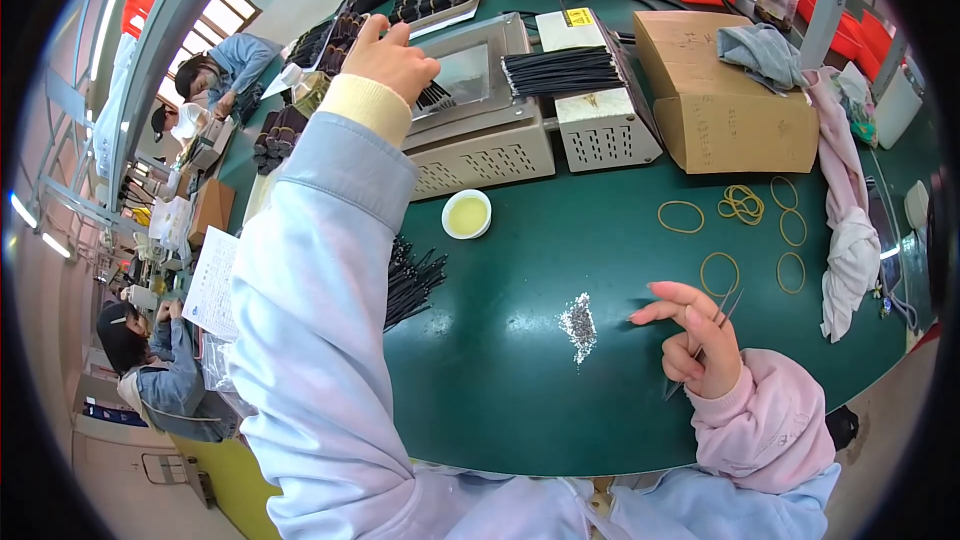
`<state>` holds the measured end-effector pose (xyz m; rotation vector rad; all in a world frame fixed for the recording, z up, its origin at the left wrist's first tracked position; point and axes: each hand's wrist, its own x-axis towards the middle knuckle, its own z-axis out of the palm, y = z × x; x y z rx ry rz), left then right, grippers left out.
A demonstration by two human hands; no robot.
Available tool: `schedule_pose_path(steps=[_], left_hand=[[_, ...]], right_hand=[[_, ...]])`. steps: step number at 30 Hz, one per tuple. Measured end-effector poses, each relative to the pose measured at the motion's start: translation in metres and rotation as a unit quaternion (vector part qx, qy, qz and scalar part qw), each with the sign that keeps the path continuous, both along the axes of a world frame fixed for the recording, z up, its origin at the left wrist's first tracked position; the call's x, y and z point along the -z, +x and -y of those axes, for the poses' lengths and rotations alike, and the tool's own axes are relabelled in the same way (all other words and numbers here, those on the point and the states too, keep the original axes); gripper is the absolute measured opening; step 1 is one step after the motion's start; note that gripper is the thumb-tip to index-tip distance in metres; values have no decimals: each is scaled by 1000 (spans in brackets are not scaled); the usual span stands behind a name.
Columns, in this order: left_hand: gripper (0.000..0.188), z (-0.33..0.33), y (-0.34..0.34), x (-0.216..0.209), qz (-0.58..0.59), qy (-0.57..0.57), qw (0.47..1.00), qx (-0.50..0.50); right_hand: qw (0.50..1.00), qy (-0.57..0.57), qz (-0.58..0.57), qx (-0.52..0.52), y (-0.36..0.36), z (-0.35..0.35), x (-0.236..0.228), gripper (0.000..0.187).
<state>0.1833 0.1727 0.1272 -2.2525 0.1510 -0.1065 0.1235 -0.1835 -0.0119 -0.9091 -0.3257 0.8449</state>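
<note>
My left hand (390,60) is stretched far forward over the near-left corner of a metal box-shaped heater (480,155), its visible fingers bent and apart. I see nothing between them. Thin black leads (435,97) lie on the heater beside that hand. Over the right side of the green table, my right hand (700,340) holds slim metal tweezers (732,308) in its curled fingers, with the index finger pointing left. Left of it is a small scatter of white and dark grains (580,328). A white cup of yellowish paste (467,214) stands before the heater. Several black leads (412,280) lie partly behind my left sleeve.
A second metal unit (605,130) carries a row of black leads (560,70). Beside it stands a cardboard box (735,110) with a grey-blue cloth (760,55). Rubber bands (741,203) lie at right, near a pale cloth (848,250). Other people (165,370) sit at left.
</note>
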Motion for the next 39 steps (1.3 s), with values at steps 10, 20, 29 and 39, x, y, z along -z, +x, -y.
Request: schedule_pose_path(steps=[10,20,29,39], left_hand=[[9,-2,2,4,-14,-4,1000,-17],[7,0,-34,-28,-22,-255,966,40],[10,17,-110,-34,-91,-439,894,11],[29,-2,-221,131,219,-313,918,-110]], right_hand=[[1000,-3,-14,1,-3,-1,-1,38],[1000,-2,-12,1,-4,2,-1,37],[1000,10,-10,2,-1,2,3,36],[991,-119,55,-20,-4,-20,-25,28]])
